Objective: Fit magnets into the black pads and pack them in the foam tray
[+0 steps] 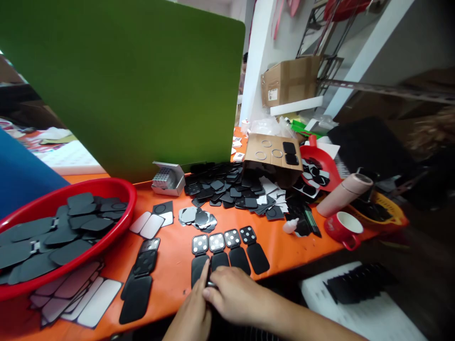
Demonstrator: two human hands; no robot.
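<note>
The step in hand looks like close fingerwork over a row of four hinged black pieces [233, 247] near the front edge of the desk [174, 265]. The right hand [237, 292] has its fingers curled and closed on a small dark item with a shiny end [212, 284], mostly hidden by the hand. The left hand [194, 303] lies alongside, index finger stretched forward over the leftmost piece; whether its other fingers grip anything, I cannot tell. The row lies just ahead of the fingers and on to their right, dotted flaps [217, 242] on the far side. More black pieces [136, 296] lie left of the fingers, with the red basin [132, 201] farther out. Working this close would seem to call for steady, light fingers that leave the neighbouring pieces undisturbed.
</note>
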